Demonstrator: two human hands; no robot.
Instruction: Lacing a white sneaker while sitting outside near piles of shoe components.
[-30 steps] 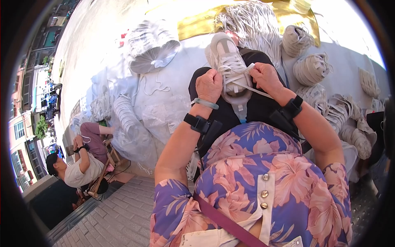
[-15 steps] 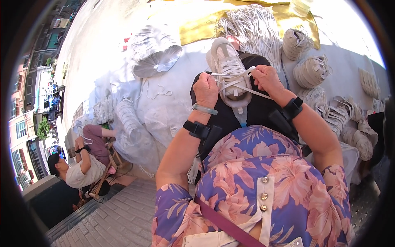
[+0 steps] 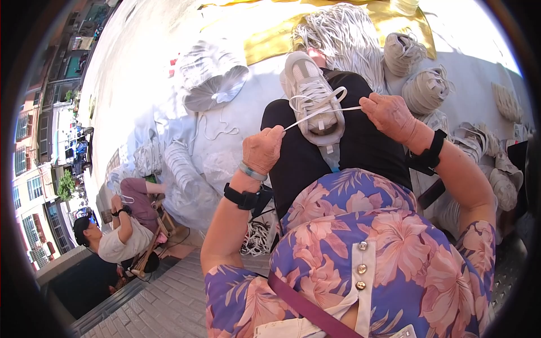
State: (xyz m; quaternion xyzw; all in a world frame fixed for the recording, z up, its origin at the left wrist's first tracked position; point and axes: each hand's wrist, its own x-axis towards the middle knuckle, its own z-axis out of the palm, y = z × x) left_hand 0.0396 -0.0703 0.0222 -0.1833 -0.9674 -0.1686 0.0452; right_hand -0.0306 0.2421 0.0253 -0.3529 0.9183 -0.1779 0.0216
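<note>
A pale grey and white sneaker [image 3: 313,93] rests on my lap between my black-trousered thighs, its toe pointing away from me. A white shoelace [image 3: 322,114] stretches taut across its opening, with a loop standing up near the tongue. My left hand [image 3: 262,150] pinches one end of the lace, left of the shoe. To the right and a little higher, my right hand [image 3: 389,115] grips the other end. Both hands are closed and clear of the shoe itself.
A heap of white laces [image 3: 344,36] lies beyond the shoe on a yellow cloth [image 3: 265,40]. Bundled shoe parts [image 3: 425,90] are piled at right. A plastic-wrapped stack [image 3: 214,79] stands far left. Another person [image 3: 127,225] sits at left. More laces [image 3: 258,239] lie near my left elbow.
My hands have moved apart and slightly toward me, the left going down and left, the right going right. The lace between them has been drawn tight over the shoe.
</note>
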